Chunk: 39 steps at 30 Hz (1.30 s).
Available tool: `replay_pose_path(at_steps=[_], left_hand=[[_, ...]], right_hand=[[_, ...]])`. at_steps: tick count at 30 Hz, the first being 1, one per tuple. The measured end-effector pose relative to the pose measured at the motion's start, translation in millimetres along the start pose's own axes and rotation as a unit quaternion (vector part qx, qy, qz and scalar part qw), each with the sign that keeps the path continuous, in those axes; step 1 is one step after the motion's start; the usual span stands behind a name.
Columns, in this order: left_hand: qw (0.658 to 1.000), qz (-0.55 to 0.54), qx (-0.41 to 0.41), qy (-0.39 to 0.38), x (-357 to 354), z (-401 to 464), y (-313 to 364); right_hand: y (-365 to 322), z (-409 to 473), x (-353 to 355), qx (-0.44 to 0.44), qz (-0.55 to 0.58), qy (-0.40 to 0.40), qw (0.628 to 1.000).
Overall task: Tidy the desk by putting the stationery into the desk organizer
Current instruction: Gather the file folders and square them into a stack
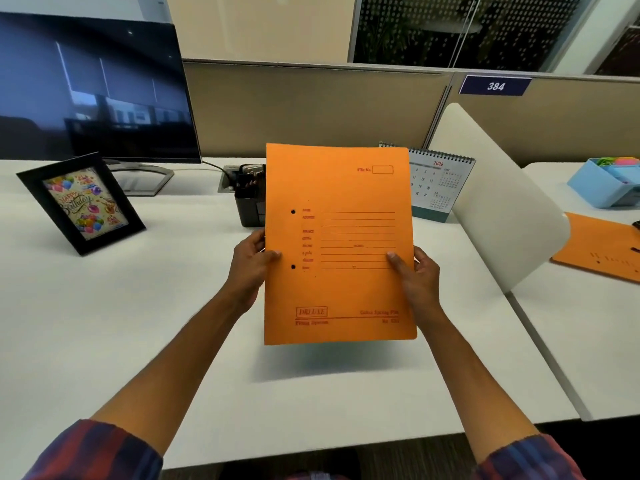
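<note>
An orange file folder (339, 244) with printed lines and two punch holes is held up above the white desk (138, 323), facing me. My left hand (251, 261) grips its left edge, thumb on the front. My right hand (417, 271) grips its right edge the same way. A black desk organizer (247, 199) stands behind the folder, mostly hidden by it, with a few items inside.
A monitor (93, 95) and a black picture frame (81, 202) stand at the left. A desk calendar (440, 188) sits behind the folder at the right, beside a white divider (498, 202). The neighbouring desk holds a blue tray (602, 185) and another orange folder (602, 254).
</note>
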<state>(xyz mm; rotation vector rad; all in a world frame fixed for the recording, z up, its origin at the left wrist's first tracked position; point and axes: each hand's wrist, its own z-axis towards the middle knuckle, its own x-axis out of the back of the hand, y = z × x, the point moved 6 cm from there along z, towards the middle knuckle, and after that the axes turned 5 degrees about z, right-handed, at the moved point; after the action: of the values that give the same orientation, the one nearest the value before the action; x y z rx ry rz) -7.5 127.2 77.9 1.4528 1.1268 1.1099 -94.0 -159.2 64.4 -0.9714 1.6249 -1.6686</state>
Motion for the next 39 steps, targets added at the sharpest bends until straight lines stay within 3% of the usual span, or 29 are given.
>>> replay_pose_path(at_steps=[8,16,25,32,39], left_hand=[[0.991,0.117,0.004,-0.070,-38,-26,-32],[0.983,0.110,0.039,-0.144,-84,-33,-60],[0.970,0.133,0.101,-0.177,-136,-36,-91],[0.959,0.194,0.089,-0.186,-166,-35,-93],[0.955,0.251,0.075,-0.136,-186,-29,-95]], right_hand=[[20,13,40,-0.063,-0.008,0.015,0.998],[50,28,85,-0.114,-0.055,0.023,0.992],[95,50,128,-0.190,-0.172,-0.002,0.967],[99,53,142,-0.142,-0.290,0.005,0.947],[100,61,145,-0.108,-0.449,-0.017,0.887]])
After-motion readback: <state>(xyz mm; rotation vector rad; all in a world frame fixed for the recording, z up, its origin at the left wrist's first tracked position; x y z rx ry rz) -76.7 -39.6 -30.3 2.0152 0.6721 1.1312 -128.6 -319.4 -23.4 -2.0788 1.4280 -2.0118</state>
